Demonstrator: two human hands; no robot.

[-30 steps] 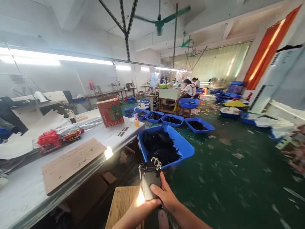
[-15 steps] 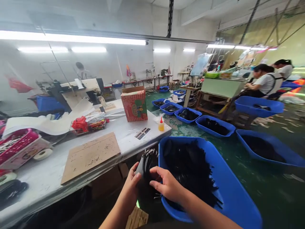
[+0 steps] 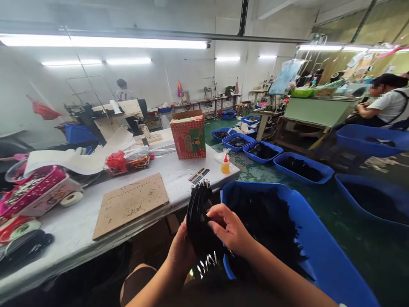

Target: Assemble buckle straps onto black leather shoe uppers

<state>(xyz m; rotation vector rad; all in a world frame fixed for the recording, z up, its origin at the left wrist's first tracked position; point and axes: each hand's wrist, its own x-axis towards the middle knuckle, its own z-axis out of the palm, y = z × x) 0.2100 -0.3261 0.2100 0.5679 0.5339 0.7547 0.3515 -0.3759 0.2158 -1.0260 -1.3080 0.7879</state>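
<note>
A stack of thin black pieces [image 3: 198, 217], with pale tips along its top and lower edges, stands upright between my hands. My left hand [image 3: 182, 245] is wrapped round the left side of the stack, its fingers mostly hidden behind it. Thumb and fingers of my right hand [image 3: 227, 227] pinch the right side of the stack. Just beyond my right hand lies a big blue tub [image 3: 322, 238] heaped with more black pieces [image 3: 265, 213].
On the white table [image 3: 75, 221] are a brown board [image 3: 132, 204], a red box [image 3: 188, 135], a glue bottle [image 3: 225, 164] and a pink basket [image 3: 35, 189]. More blue tubs [image 3: 303, 168] line the floor. A seated person [image 3: 388, 100] is at the right.
The stack has turned and risen a little, so its broad side and both rows of tips show. The view has shifted, and my right hand has moved slightly up.
</note>
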